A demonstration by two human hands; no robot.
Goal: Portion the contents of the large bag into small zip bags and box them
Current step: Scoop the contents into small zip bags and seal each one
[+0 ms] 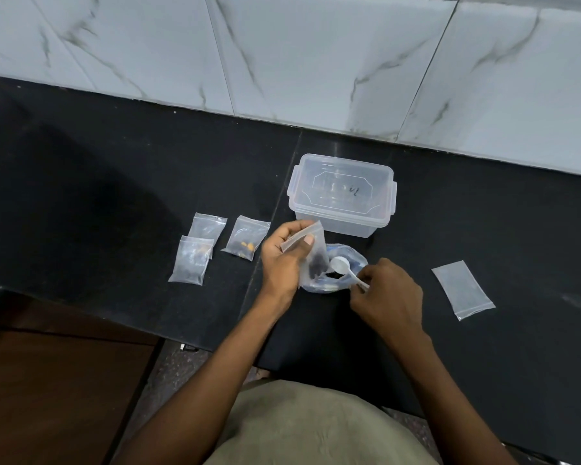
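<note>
My left hand [284, 260] pinches a small clear zip bag [311, 260] by its top edge; dark pieces lie in its bottom. It hangs just over the large open bag [341, 283] on the black counter. My right hand [388, 293] grips the handle of a white plastic spoon [341, 265], whose bowl looks empty above the large bag. A clear plastic box [342, 196] with its lid on stands just behind. Three filled small bags [245, 238] [207, 228] [191, 260] lie to the left.
An empty zip bag [463, 289] lies flat on the counter to the right. A white marble-tiled wall [282, 55] runs behind the counter. The counter's front edge drops to a brown cabinet [54, 380] at lower left.
</note>
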